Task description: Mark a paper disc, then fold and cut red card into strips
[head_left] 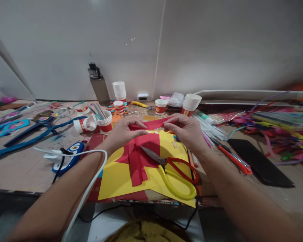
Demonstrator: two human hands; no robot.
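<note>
A strip of red paper [156,124] is stretched level between my two hands, above the work surface. My left hand [127,129] pinches its left end, and my right hand [184,129] pinches the right end between thumb and fingers. Below them lies yellow paper [113,186] with cut edges, partly covered by red paper pieces [135,168], one of them a long folded strip. Scissors [176,171] with one red and one yellow handle rest on top, blades slightly apart and pointing to the upper left.
Paper cups [106,126] stand along the back, one with pens; stacked cups [192,101] are behind my right hand. A bottle [98,84] stands by the wall. Right lie a utility knife [236,159], a black phone [261,163] and colourful strips [280,134]. A white cable [91,181] crosses my left forearm.
</note>
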